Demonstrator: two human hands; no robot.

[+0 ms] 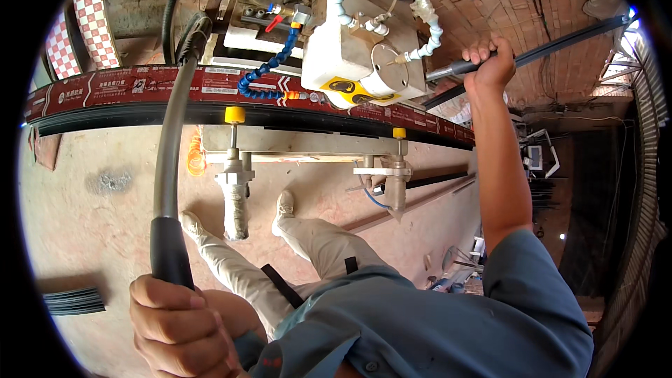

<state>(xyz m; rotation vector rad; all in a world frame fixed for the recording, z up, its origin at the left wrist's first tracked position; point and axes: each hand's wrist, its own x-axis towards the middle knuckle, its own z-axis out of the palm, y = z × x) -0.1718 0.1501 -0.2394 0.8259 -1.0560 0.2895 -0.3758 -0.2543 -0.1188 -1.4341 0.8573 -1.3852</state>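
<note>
My left hand (175,325), low at the left, is closed round the black grip of a long metal lever (169,147). That lever rises past the front of the machine to its upper left part. Up at the right, my right hand (492,66) is wrapped round the black grip of a shorter lever handle (462,67) by the white machine head (392,73). Below the head lies a long profile (84,92) with red printed film on its face and a black lower edge. A dark blue jointed hose (269,66) with an orange nozzle hangs close to it.
Two clamp cylinders (236,182) with yellow caps stand in front of the profile. A pale jointed hose (428,17) loops above the head. Dark strips (73,301) lie on the floor at left. Behind my right hand runs a long black bar (574,38).
</note>
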